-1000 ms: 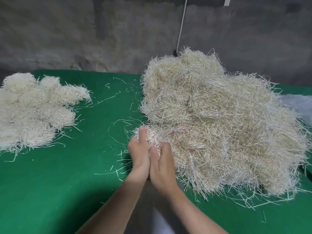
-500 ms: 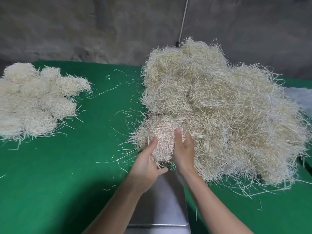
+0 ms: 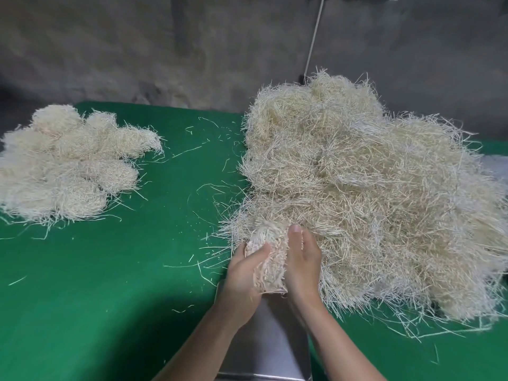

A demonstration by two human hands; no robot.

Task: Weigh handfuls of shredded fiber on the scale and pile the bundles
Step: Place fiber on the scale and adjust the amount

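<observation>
On the green table (image 3: 110,298), at lower centre of the frame, a handful of shredded fiber (image 3: 268,259) sits at the near edge of the big loose heap (image 3: 371,202). The left hand (image 3: 242,281) curls round it, and the right hand (image 3: 302,265) presses nearly straight fingers against its other side. It looks not yet weighed, being over the far end of the steel scale pan (image 3: 275,339). The pile of bundles (image 3: 63,166) at upper left shows many done, but the heap suggests much is left.

Heap (image 3: 371,202) right, bundles (image 3: 63,166) left
I see both well apart on the table (image 3: 110,298); the handful (image 3: 268,259) lies at the heap's near edge, by the scale's (image 3: 277,342) far end.
</observation>
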